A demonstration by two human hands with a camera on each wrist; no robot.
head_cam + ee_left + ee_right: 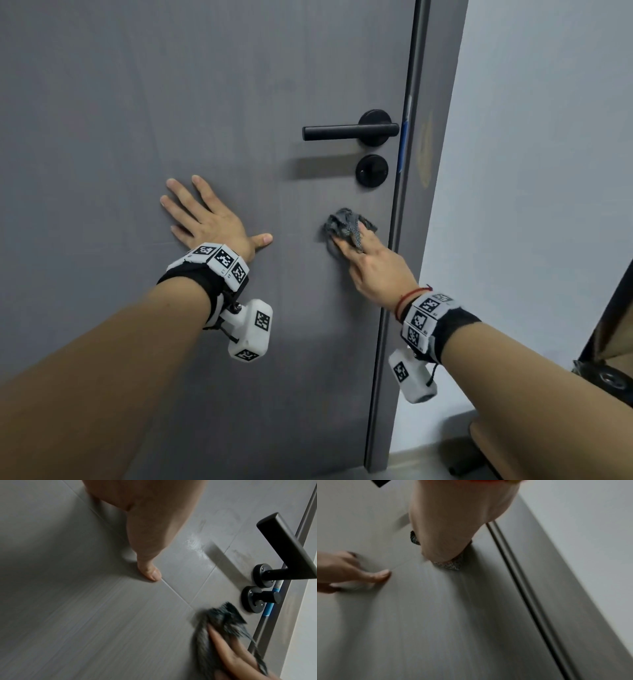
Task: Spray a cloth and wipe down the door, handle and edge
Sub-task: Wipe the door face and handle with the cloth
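door (205,85): grey, wood-grain face, shut against its frame (442,102); a wet streak shows on the panel in the left wrist view, near the lever.
handle (349,132): black lever, horizontal, on a round rose; round black lock knob (372,170) just below it.
door edge (407,144): dark strip at the right side, with a blue tape piece beside the handle.
cloth (346,224): grey patterned, bunched, flat against the door below the lock knob, near the edge.
right hand (373,270): fingers (342,245) extended, pressing the cloth onto the door.
left hand (212,219): fingers spread and released, palm flat on the door, well left of the cloth, grasping nothing.
wall (548,171): pale, right of the frame.
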